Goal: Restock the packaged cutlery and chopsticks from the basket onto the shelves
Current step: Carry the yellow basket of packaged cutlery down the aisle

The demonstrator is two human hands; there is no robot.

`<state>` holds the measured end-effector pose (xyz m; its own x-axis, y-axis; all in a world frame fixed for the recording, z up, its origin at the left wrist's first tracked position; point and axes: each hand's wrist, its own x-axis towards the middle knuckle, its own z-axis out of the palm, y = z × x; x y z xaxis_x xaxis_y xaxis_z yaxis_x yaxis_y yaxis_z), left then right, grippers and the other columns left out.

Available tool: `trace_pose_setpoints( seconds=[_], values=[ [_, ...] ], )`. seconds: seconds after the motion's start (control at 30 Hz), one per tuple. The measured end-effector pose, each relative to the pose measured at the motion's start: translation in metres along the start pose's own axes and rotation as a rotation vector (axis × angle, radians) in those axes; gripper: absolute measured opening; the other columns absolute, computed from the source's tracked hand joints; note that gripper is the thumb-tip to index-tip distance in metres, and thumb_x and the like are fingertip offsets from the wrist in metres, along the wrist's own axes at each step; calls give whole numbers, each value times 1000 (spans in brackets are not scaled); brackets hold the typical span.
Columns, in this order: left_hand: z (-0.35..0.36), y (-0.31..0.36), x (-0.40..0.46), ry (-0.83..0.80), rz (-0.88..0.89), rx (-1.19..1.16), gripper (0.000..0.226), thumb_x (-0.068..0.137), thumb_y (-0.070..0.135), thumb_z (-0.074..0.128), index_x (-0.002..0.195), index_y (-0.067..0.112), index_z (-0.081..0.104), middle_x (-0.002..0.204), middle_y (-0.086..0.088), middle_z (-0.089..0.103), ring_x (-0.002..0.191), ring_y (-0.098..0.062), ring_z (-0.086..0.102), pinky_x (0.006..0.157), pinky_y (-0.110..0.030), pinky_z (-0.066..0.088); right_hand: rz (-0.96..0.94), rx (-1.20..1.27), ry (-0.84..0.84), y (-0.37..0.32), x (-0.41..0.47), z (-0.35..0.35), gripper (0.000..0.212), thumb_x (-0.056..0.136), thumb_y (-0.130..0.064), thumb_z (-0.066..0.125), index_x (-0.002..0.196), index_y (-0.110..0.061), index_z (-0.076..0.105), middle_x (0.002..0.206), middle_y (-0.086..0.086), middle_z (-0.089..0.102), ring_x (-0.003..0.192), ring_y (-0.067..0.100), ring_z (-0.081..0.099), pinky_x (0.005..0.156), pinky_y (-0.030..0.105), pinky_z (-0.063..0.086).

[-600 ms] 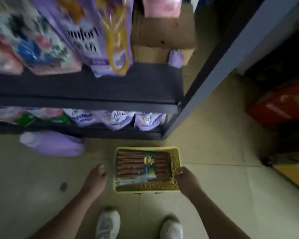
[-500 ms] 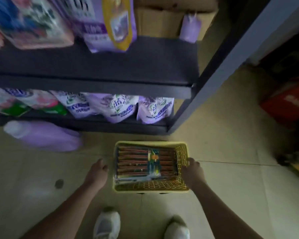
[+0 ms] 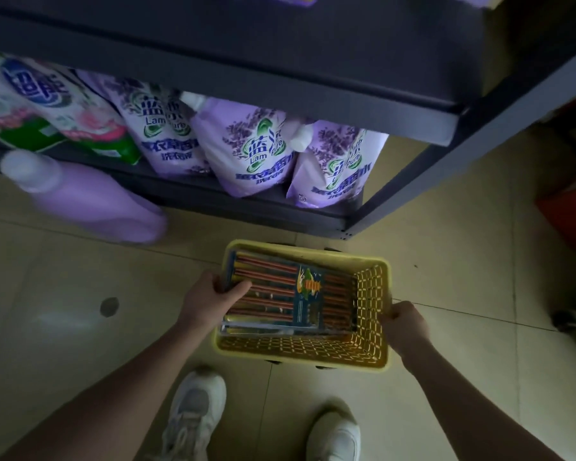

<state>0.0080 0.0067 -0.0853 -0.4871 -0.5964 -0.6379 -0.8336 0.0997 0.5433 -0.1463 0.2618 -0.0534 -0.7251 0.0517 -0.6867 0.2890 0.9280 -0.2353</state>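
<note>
You are at the first pick, by the look of it; your left hand (image 3: 213, 299) has reached over the left rim of the yellow basket (image 3: 373, 357) and curls round the end of the chopstick pack (image 3: 290, 294), thumb on top of the wrapper and fingers tucked under its edge; the pack lies flat inside the basket, filling most of the floor of it, with what looks like more packaging beneath, though you cannot tell what that is; your right hand (image 3: 401, 322) pinches the right rim of the basket and steadies it on the tiled floor (image 3: 80, 327), just in front of your shoes; the shelf unit (image 3: 313, 81) stands right behind the basket, its lowest level crowded with purple detergent pouches (image 3: 256, 148); the next move, as I judge it, is to lift the pack clear without dragging the basket, so keep the right hand firm; then find a shelf with room, since none for it shows here
</note>
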Motion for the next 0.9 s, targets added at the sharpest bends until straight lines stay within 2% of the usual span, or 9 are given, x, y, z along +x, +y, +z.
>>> trace_pose_setpoints(
  seconds=[0.07,0.17,0.23,0.37,0.47,0.6,0.67,0.73,0.9],
  values=[
    [-18,8,-22,22,-10,49,43,74,51,66,80,11,49,69,5,55,63,-7,53,47,-22,31,-2,-5,-18,-3,-21,-15,17,85,-14,58,92,1,60,77,12,62,68,23,55,61,30,45],
    [-59,26,-69,14,-29,91,42,77,48,64,82,11,46,69,5,50,61,-5,47,46,-21,29,-18,-3,-58,-15,-62,-46,21,82,-22,65,86,-2,59,74,10,60,70,24,56,68,36,48],
    [-94,38,-109,27,-76,65,41,78,46,64,81,9,46,69,4,50,62,-9,50,46,-20,29,-66,-43,-87,-34,-98,-71,20,81,-22,65,72,-7,55,71,9,59,69,26,56,71,40,51],
    [-168,55,-203,121,-182,-74,45,78,45,65,86,2,51,71,-3,57,63,-15,54,48,-24,35,-234,-152,-113,-86,-180,-125,33,84,-18,57,57,-17,37,59,0,45,61,21,45,54,30,36],
    [-226,68,-276,209,-273,-186,50,76,46,66,88,-1,53,71,-9,59,64,-22,57,51,-29,36,-342,-204,-148,-129,-248,-165,29,82,-18,52,57,-16,38,60,0,45,62,20,44,50,28,30],
    [-297,84,-355,372,-345,-316,48,76,47,65,89,3,53,72,-7,59,65,-21,57,56,-32,43,-563,-258,-176,-192,-332,-204,21,80,-26,49,66,-10,54,66,4,57,67,24,55,59,32,41],
    [-328,87,-388,453,-370,-430,44,78,45,65,93,5,51,80,-8,60,71,-23,58,64,-36,48,-690,-280,-186,-226,-370,-214,22,81,-23,51,61,-13,49,59,0,51,62,21,51,54,29,36],
    [-357,84,-415,512,-381,-510,44,78,44,65,96,6,52,86,-11,61,74,-25,59,66,-37,48,-768,-274,-189,-257,-406,-213,24,82,-16,55,61,-14,43,56,-3,46,60,20,47,49,27,30],
    [-440,48,-458,591,-382,-668,59,68,54,70,95,4,55,90,-15,64,76,-27,61,66,-38,49,-886,-193,-278,-335,-487,-185,21,79,-14,58,66,-2,47,63,10,49,62,22,46,56,32,29]
  ],
)
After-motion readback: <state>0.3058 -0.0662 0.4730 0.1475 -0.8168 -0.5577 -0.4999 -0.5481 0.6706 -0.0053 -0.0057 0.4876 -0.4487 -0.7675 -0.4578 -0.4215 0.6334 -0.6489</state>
